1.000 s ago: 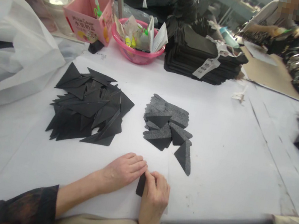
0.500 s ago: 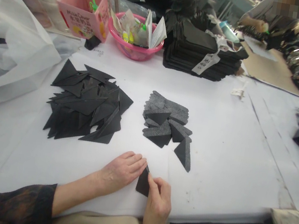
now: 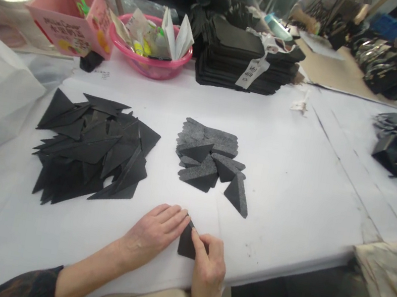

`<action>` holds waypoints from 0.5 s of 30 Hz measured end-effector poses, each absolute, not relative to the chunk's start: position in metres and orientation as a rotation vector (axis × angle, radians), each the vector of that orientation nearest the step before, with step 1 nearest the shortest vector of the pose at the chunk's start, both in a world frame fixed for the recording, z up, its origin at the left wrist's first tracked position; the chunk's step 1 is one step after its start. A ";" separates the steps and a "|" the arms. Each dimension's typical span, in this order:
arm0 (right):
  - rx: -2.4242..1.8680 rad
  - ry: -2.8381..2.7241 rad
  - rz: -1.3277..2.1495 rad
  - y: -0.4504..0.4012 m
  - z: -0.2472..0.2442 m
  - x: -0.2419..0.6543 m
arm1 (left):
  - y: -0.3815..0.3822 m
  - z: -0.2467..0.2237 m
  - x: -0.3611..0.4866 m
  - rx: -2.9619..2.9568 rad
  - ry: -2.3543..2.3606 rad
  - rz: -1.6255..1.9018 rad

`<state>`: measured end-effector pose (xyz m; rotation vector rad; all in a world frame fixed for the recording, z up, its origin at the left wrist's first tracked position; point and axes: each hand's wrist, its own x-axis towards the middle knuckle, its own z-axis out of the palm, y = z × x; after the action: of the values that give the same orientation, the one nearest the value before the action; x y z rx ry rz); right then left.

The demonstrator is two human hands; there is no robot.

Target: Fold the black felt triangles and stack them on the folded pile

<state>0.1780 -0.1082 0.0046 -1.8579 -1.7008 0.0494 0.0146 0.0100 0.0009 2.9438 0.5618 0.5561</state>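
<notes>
item: small black triangle piece (image 3: 186, 242), flat on the white worktop (image 3: 310, 188) at its near edge; left hand (image 3: 155, 230) lies open with fingertips at its edge, right hand (image 3: 208, 268) pinches its right side. best handled by pressing flat and keeping edges aligned. beyond: grey felt triangles (image 3: 209, 159), black triangle heap (image 3: 93, 148), pink bowl (image 3: 148, 60).

A second ago the small black triangular piece (image 3: 185, 242) showed only as a narrow dark strip under the fingertips of the right hand (image 3: 207, 273); now more of its face lies open just beside those fingertips, with its point up against the fingertips of the left hand (image 3: 155, 230). The right hand's index finger has stretched out along the piece's edge, where earlier the fingers were bunched over it. Whether the piece was unfolded or merely slid out from under the fingers is hard to tell.
</notes>
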 end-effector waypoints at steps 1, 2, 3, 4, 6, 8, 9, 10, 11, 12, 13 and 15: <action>-1.860 -1.708 0.051 -0.108 0.004 0.178 | 0.010 0.001 0.015 2.947 0.563 0.548; -1.862 -1.713 0.052 -0.109 0.004 0.178 | 0.010 0.002 0.015 2.953 0.564 0.542; -1.864 -1.715 0.052 -0.109 0.003 0.178 | 0.010 0.003 0.015 2.961 0.563 0.538; -1.867 -1.714 0.048 -0.109 0.003 0.177 | 0.009 0.004 0.015 2.971 0.561 0.536; -1.872 -1.713 0.034 -0.109 0.004 0.177 | 0.009 0.006 0.016 2.990 0.555 0.531; -1.876 -1.718 0.018 -0.108 0.006 0.176 | 0.009 0.007 0.016 3.001 0.556 0.526; -1.877 -1.719 0.007 -0.108 0.007 0.176 | 0.008 0.007 0.015 3.004 0.557 0.524; -1.878 -1.719 -0.007 -0.107 0.008 0.176 | 0.009 0.007 0.015 3.004 0.556 0.526; -1.881 -1.719 -0.017 -0.107 0.009 0.175 | 0.009 0.007 0.015 3.003 0.553 0.530; -1.884 -1.721 -0.024 -0.106 0.011 0.175 | 0.009 0.006 0.014 3.003 0.547 0.534; -1.890 -1.724 -0.026 -0.106 0.012 0.175 | 0.009 0.006 0.014 3.003 0.541 0.539; -1.901 -1.734 -0.023 -0.105 0.013 0.175 | 0.009 0.004 0.013 3.011 0.525 0.546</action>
<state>0.1751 -0.1047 0.0131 -1.9009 -1.7344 -0.0231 0.0127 0.0090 0.0043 3.0113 0.5255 0.5457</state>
